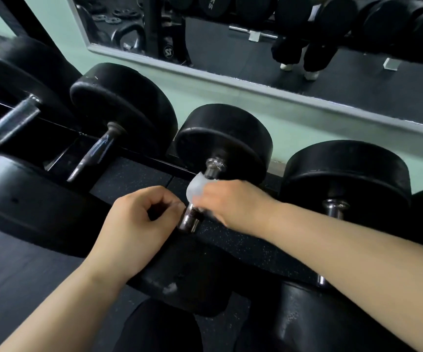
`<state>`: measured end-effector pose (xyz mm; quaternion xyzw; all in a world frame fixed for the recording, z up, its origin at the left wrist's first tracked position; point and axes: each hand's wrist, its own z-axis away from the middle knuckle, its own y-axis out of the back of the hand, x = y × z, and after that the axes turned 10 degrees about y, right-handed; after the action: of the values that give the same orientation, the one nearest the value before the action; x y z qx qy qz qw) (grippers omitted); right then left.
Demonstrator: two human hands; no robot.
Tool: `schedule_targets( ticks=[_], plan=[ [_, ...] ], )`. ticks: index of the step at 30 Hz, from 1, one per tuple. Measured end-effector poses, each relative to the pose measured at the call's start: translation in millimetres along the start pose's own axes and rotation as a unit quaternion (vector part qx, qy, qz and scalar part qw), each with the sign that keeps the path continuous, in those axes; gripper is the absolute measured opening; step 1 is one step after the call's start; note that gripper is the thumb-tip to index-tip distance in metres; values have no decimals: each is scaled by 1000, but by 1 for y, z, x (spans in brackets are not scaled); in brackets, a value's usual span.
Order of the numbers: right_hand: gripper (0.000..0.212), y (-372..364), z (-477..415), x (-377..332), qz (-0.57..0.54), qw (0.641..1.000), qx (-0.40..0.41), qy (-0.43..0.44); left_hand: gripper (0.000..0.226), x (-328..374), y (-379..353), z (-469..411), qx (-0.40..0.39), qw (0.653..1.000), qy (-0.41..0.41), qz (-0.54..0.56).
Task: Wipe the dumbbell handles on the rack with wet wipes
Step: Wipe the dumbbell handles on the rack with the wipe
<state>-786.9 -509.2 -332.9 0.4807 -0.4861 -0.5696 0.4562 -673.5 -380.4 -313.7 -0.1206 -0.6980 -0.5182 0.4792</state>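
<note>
Head view. My right hand (230, 201) clamps a wet wipe (196, 189) around the chrome dumbbell handle (191, 219) of the middle dumbbell on the black rack (141, 154). My left hand (134, 222), fingers curled on nothing, sits just beside the handle's near end. Below: speckled black rubber floor (129, 179). Behind: mint-green wall (307, 133), framed mirror (230, 52).

A pale green wall (230, 97) runs behind, carrying a large mirror (230, 52) in a grey frame (205, 72) that reflects dark flooring and a kettlebell (131, 38). Below lies black rubber floor (134, 177) flecked with pale specks, under dim, even light
</note>
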Motion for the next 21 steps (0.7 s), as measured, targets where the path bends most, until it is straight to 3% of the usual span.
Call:
schedule_targets(
  ticks=[2, 4, 7, 9, 14, 19, 21],
  plan=[
    [36, -3, 2, -1, -44, 998, -29, 31, 27, -1, -1, -1, 2, 1000, 2, -3],
    [30, 3, 6, 3, -152, 988, 27, -29, 24, -3, -2, -1, 17, 1000, 7, 1],
    [25, 18, 15, 8, -322, 930, 122, -128, 14, -2, -3, -1, 30, 999, 32, 30],
    [31, 30, 25, 9, -401, 896, 136, -131, 9, 2, -3, 0, 14, 997, 57, 44],
    [38, 48, 38, 8, -508, 840, 107, -156, 20, 14, -3, -1, -4, 995, 94, 16],
    [34, 54, 21, -6, -560, 808, 139, -117, 66, 13, 5, -12, -82, 992, 53, 84],
    [32, 52, 9, -14, -567, 802, 154, -111, 48, 10, 12, -23, -113, 990, 23, 83]
  ],
)
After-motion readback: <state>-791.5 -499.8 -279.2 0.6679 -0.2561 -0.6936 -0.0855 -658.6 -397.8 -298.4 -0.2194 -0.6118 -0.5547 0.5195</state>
